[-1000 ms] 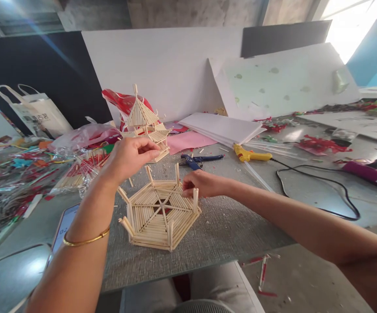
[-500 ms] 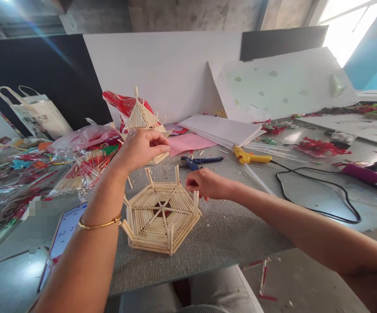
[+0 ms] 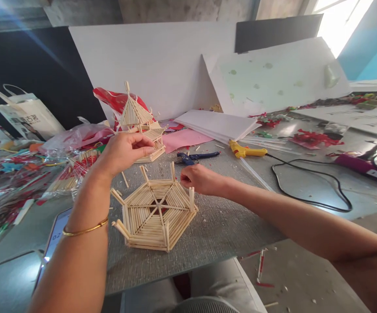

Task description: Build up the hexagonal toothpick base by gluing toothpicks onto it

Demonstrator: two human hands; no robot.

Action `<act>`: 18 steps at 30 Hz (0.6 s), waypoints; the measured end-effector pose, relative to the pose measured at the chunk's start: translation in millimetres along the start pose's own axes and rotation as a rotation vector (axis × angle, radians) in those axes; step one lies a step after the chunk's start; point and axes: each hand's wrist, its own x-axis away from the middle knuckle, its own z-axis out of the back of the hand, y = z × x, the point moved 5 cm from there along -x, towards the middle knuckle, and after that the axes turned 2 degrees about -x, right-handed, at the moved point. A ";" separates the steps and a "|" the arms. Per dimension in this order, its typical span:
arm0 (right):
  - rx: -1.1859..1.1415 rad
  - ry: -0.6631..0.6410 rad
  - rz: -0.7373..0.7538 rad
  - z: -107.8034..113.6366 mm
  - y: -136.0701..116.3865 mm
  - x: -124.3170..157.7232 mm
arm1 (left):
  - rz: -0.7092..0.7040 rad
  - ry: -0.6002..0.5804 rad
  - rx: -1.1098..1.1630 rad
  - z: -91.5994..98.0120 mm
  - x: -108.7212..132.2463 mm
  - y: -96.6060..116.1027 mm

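Observation:
A flat eight-sided frame of pale wooden sticks (image 3: 149,232), with short paired posts standing around its rim, lies on the table in front of me. At its far right edge my right hand (image 3: 198,178) is closed, by a post; its fingertips are turned away, and what they hold, if anything, is hidden. My left hand (image 3: 126,150) hovers beyond the frame's far left side, thumb and fingers slightly apart, nothing visible between them. Just behind it stands a small stick pavilion (image 3: 135,114) with a pointed roof, its lower part partly covered by that hand.
Blue cutting pliers (image 3: 198,156) and a yellow glue gun (image 3: 247,151) with a black cord lie behind my right hand. White sheets (image 3: 217,124) are stacked farther back. Bagged sticks (image 3: 67,174) and a phone (image 3: 53,237) are at left; a purple power strip (image 3: 359,167) is at right.
My left hand has shifted slightly left and lower, its fingers straighter, showing more of the pavilion. My right hand stays by the frame's edge. The whole view has shifted a little.

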 end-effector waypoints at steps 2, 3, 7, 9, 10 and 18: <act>0.006 0.011 0.003 -0.5 1.3 -1.1 | 0.007 0.003 0.002 -0.8 0.9 -1.8; 0.009 0.019 0.008 -0.8 2.0 -1.7 | 0.013 0.004 0.002 -1.3 1.3 -2.9; 0.029 0.026 0.030 -3.6 3.8 -3.8 | 0.031 -0.002 -0.006 -3.8 2.2 -7.7; 0.036 0.018 0.033 -5.4 4.1 -4.5 | 0.035 -0.013 -0.014 -5.0 2.4 -9.8; 0.038 0.017 0.034 -6.1 4.2 -4.7 | 0.038 -0.015 -0.019 -5.4 2.4 -11.0; 0.026 0.025 0.024 -8.9 7.9 -6.1 | 0.047 -0.021 -0.038 -8.1 2.3 -20.7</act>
